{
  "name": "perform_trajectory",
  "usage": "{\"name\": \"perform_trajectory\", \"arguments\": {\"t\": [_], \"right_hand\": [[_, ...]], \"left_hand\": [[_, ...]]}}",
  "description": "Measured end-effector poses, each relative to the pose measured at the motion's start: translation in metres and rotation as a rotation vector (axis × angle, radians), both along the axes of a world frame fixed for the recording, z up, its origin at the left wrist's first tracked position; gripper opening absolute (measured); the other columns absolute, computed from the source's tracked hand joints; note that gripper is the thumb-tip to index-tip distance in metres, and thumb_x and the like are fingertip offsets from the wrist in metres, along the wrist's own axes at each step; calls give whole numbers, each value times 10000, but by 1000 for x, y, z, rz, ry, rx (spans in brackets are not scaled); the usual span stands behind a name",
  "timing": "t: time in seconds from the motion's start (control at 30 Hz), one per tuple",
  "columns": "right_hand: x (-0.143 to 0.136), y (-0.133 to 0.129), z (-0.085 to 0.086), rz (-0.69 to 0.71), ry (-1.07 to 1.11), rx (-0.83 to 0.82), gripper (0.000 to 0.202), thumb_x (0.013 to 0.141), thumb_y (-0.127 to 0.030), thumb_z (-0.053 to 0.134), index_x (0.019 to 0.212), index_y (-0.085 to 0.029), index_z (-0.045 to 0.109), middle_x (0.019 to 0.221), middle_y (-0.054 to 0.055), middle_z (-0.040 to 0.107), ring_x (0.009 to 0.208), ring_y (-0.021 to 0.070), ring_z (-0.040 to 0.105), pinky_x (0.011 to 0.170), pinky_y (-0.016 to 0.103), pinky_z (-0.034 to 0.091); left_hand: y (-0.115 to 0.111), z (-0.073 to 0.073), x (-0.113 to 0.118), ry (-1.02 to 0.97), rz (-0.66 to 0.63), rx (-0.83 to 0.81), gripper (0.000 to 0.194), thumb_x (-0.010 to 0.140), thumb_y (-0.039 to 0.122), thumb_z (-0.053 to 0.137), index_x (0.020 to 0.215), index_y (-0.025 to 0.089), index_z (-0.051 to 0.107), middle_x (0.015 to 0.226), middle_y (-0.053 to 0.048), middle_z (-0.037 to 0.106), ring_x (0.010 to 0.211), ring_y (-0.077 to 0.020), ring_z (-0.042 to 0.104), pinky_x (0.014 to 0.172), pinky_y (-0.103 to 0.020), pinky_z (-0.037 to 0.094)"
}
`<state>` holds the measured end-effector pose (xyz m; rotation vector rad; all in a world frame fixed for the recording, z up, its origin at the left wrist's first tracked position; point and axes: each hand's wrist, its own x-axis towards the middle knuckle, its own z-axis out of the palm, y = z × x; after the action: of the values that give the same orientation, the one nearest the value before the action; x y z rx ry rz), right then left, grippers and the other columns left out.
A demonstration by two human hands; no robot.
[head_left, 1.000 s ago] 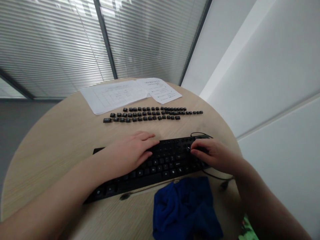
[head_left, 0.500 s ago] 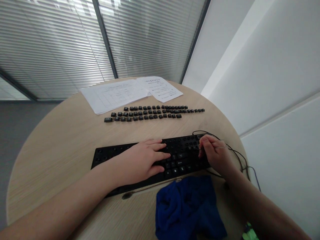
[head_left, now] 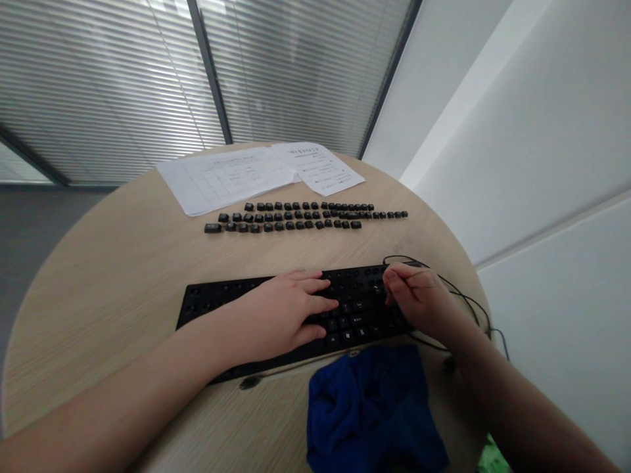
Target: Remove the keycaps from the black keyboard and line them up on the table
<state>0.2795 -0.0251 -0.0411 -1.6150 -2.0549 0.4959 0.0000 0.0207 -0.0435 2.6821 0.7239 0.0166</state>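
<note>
A black keyboard (head_left: pixel 359 320) lies at a slant on the round table (head_left: pixel 123 263), several of its key positions bare of caps. My left hand (head_left: pixel 290 309) rests flat across its middle, fingers spread over the keys. At the keyboard's right part, my right hand (head_left: pixel 419 295) is closed in a pinch around what looks like a thin wire keycap puller (head_left: pixel 377 288). The wire end points left, close above the keys; most of the tool is hidden by the fingers. Beyond the keyboard, loose black keycaps (head_left: pixel 279 226) lie in rows.
Printed paper sheets (head_left: pixel 221 177) lie at the far side of the table. A crumpled blue cloth (head_left: pixel 369 407) sits at the near edge, below the keyboard. A black cable (head_left: pixel 461 292) loops along the right side. A white wall (head_left: pixel 557 282) stands close on the right.
My right hand has shifted slightly left over the keys, with the wire tool still pinched. My left hand stays on the keyboard. The camera view has moved a little.
</note>
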Motion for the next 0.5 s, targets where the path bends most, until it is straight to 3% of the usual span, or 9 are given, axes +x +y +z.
{"name": "perform_trajectory", "arguments": {"t": [0.3, 0.4, 0.5], "right_hand": [[6, -3, -18, -84, 120, 38, 412, 1061, -432, 464, 712, -234, 558, 589, 0, 687, 544, 166, 655, 575, 286, 459], [11, -5, -15, -148, 315, 105, 410, 1057, -438, 496, 708, -235, 565, 568, -11, 658, 524, 166, 674, 542, 275, 494], [15, -6, -3, -271, 580, 273, 418, 1056, -459, 514, 699, -242, 531, 536, -39, 583, 485, 161, 666, 504, 266, 526]], "left_hand": [[0, -1, 0, -17, -14, 11, 458, 993, 401, 697, 1430, 263, 690, 1559, -152, 599, 1494, -305, 516, 1274, -489, 346], [0, 0, 0, -30, -16, -4, 453, 989, 385, 705, 1421, 249, 697, 1537, -156, 620, 1483, -302, 531, 1273, -478, 350], [0, 1, 1, -27, -12, -15, 454, 978, 371, 720, 1411, 235, 705, 1535, -162, 620, 1484, -304, 529, 1268, -471, 359]]}}
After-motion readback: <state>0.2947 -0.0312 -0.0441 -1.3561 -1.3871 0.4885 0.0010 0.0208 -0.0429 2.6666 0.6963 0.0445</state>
